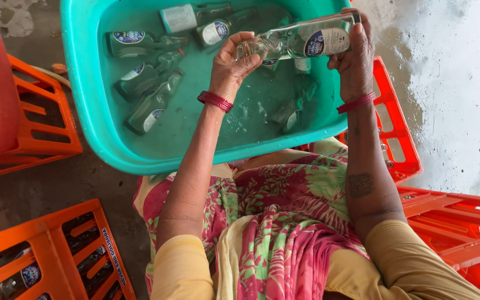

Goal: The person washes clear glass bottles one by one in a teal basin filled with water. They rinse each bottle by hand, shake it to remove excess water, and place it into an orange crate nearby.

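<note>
Above the teal tub [93, 111], your left hand [231, 61] gripped the neck and your right hand [354, 55] the base of a glass bottle [301, 40].

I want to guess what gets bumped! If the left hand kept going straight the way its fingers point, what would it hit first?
The left hand points up and right, already gripping the neck of the clear glass bottle. That bottle comes first; beyond it probably the far wall of the teal tub, though depth is unclear.

tub [84, 111] top cut off, crate [45, 250] bottles shadowed
</note>
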Demonstrator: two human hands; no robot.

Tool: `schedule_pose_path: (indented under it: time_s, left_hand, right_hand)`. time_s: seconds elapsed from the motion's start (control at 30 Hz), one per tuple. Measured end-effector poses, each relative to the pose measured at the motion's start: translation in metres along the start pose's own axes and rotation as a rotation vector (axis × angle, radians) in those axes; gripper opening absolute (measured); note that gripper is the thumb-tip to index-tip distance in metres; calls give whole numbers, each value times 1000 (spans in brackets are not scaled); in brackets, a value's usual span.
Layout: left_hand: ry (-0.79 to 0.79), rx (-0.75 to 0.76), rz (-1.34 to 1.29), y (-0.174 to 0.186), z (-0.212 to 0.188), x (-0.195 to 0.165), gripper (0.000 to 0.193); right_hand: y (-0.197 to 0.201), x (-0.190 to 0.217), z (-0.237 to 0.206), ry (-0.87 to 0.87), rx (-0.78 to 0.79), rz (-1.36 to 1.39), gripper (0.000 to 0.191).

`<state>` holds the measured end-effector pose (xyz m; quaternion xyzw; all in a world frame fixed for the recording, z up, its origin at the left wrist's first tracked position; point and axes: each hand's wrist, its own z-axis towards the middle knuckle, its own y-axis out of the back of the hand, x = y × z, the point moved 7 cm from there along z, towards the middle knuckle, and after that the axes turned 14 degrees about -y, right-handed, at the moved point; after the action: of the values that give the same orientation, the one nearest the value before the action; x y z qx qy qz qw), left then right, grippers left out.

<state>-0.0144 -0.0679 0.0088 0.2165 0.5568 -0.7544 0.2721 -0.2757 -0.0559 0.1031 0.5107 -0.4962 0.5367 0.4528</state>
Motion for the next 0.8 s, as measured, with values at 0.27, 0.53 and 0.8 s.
schedule_pose_path:
  time_s: [0.27, 0.53, 0.8]
  left_hand:
    - [-2, -38, -8, 11, -14, 0, 50]
    - [-205, 20, 275, -50, 41, 88, 48]
    - [-84, -49, 248, 22, 33, 17, 46]
  right_hand:
    - [-11, 1, -16, 30, -42, -85, 61]
    - [120, -3, 45, -39, -83, 0, 60]
    - [23, -26, 31, -88, -52, -132, 60]
